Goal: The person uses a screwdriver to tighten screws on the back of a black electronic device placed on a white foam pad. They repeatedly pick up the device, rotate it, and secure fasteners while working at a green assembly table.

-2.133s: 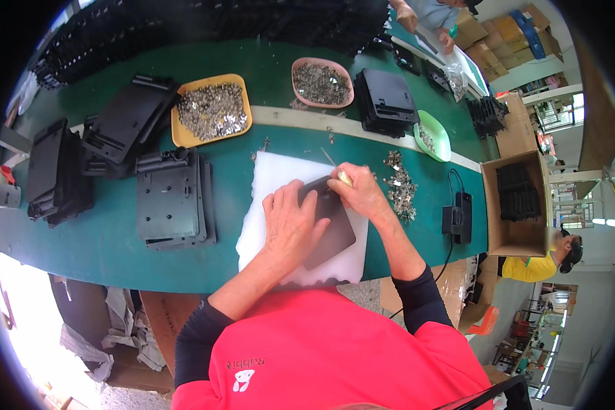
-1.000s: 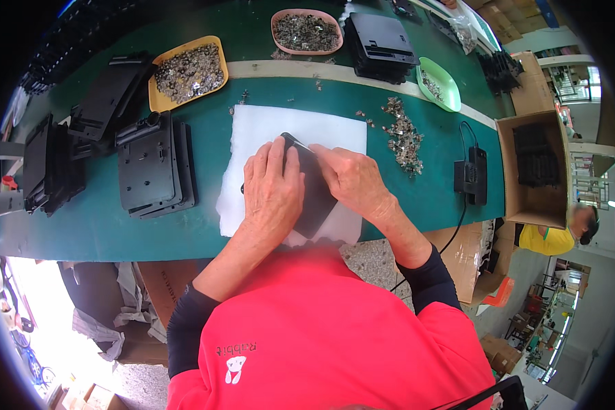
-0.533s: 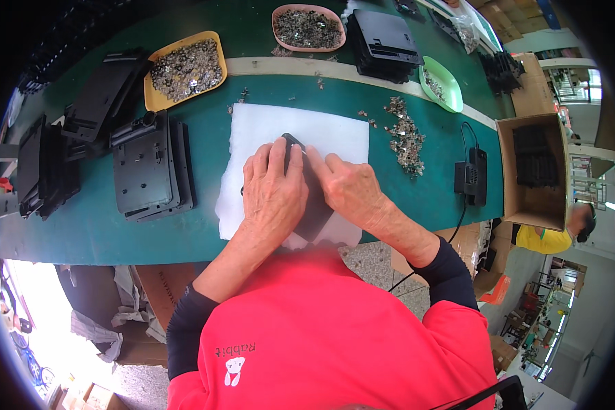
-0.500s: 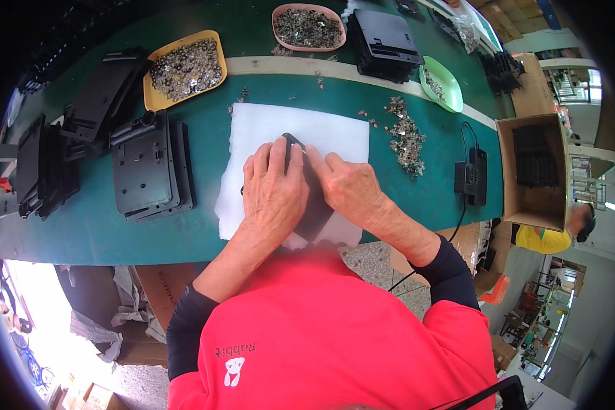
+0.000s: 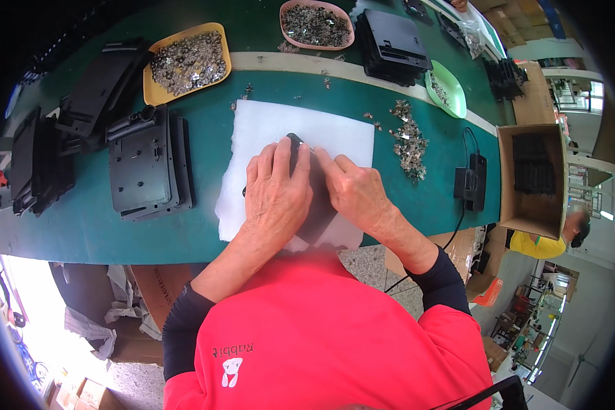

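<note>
Black plastic panel [image 5: 319, 215] in head view lies on white foam sheet [image 5: 338, 126], green table [image 5: 82, 236] underneath. Left hand [image 5: 279, 198] flat over panel, fingers extended, slightly apart. Right hand [image 5: 362, 195] at panel's right side, fingers curled, index reaching toward far end; grip hidden, can't make out whether it pinches anything. Metal parts pile [image 5: 411, 147] right of foam; black panel stack [image 5: 140, 167] left. Yellow tray [image 5: 154, 94] of small parts beyond stack; black adapter [image 5: 469, 184] near cardboard box [image 5: 529, 216].
</note>
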Demonstrator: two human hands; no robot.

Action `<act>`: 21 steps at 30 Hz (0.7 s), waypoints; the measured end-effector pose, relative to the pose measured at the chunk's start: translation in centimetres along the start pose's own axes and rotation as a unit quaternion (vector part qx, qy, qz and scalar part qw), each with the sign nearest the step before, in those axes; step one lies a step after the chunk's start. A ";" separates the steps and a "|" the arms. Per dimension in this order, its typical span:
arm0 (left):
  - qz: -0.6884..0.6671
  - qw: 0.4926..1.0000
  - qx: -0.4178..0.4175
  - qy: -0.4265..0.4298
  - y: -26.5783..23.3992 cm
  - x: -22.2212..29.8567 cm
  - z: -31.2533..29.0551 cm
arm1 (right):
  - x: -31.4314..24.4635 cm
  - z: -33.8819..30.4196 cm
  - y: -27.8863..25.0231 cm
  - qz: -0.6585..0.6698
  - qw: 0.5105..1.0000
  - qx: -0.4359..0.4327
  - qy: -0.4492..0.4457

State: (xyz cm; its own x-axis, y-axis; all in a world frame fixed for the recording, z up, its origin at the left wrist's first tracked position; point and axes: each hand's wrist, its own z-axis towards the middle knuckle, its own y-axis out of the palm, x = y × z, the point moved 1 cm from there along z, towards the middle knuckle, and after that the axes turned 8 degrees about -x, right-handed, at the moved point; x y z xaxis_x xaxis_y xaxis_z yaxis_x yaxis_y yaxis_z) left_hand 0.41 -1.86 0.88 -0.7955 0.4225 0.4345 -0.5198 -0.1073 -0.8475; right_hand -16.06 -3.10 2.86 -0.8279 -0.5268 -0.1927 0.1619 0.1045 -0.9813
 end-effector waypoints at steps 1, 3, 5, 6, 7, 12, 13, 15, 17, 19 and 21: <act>-0.001 1.000 0.001 -0.001 0.0 0.0 0.0 | 0.0 0.0 -0.1 -0.015 1.000 -0.009 -0.002; -0.007 1.000 -0.005 -0.002 -0.1 0.1 0.1 | -0.1 0.0 -0.2 -0.038 0.999 -0.024 -0.006; -0.007 1.000 -0.013 -0.005 -0.3 0.1 0.2 | -0.1 0.0 -0.2 -0.056 0.998 -0.038 -0.014; -0.004 1.000 -0.018 -0.007 -0.3 0.2 0.3 | -0.2 0.0 -0.2 -0.064 0.997 -0.044 -0.019; -0.001 1.000 -0.022 -0.008 -0.4 0.2 0.3 | -0.3 0.0 -0.3 -0.071 0.996 -0.051 -0.023; 0.015 0.998 -0.055 -0.014 -0.6 0.3 1.0 | -1.6 0.7 -1.2 -0.106 0.990 -0.094 -0.007; 0.015 0.998 -0.056 -0.015 -0.6 0.3 1.0 | -2.1 0.9 -1.6 -0.122 0.987 -0.107 0.000; 0.010 0.999 -0.034 -0.019 -0.7 0.3 0.7 | -2.4 1.1 -2.1 -0.140 0.983 -0.118 0.004; 0.001 1.000 -0.019 -0.012 -0.8 0.1 0.4 | -2.3 1.3 -2.0 -0.139 0.982 -0.125 -0.002; -0.013 1.000 -0.010 0.005 -1.1 -0.2 0.2 | -1.6 0.9 -2.0 -0.094 0.990 -0.104 0.009; -0.031 0.999 -0.008 -0.003 -1.2 -0.3 0.1 | -0.9 0.8 -2.0 -0.054 0.994 -0.094 0.021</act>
State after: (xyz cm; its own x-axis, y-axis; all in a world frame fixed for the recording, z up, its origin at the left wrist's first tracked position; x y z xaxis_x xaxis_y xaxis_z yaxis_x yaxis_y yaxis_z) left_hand 1.24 -1.93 1.75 -0.7641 0.4217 0.4883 -0.5630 -0.0662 -0.8238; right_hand -15.20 -3.48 5.00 -0.8571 -0.5086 -0.0817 -0.0299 0.2074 -0.9778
